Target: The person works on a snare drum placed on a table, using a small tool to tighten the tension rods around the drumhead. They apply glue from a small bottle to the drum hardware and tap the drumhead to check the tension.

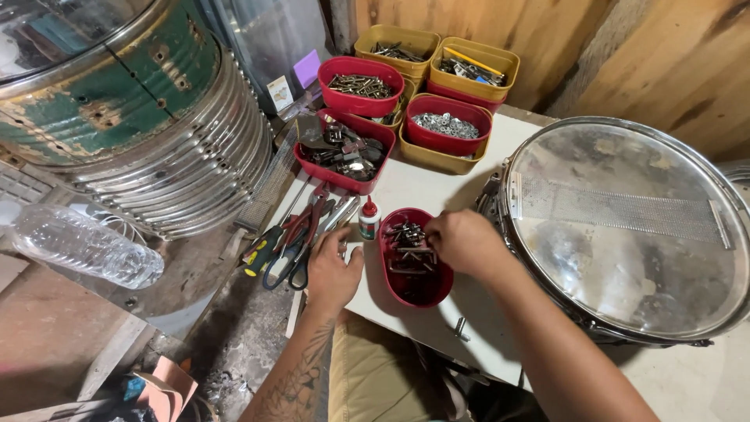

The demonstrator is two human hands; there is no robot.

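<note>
Wooden plank walls back a white bench (406,187) crowded with parts. Left hand (332,272) rests palm down on the bench edge, just beside a red oval tub (416,291) of screws and bolts; fingers lie flat and spread, holding nothing. Right hand (462,241) reaches over the tub's right rim, fingertips curled down among the metal parts; cannot tell whether they pinch a piece. Small glue bottle with red cap (369,218) stands just left of the tub. Scissors and pliers (295,238) lie left of the bottle. Snare drum (625,227), wires up, sits at the right, touching the right forearm. Red and yellow bins of hardware (426,94) line the back. Clear plastic bottle (82,246) lies far left.
</note>
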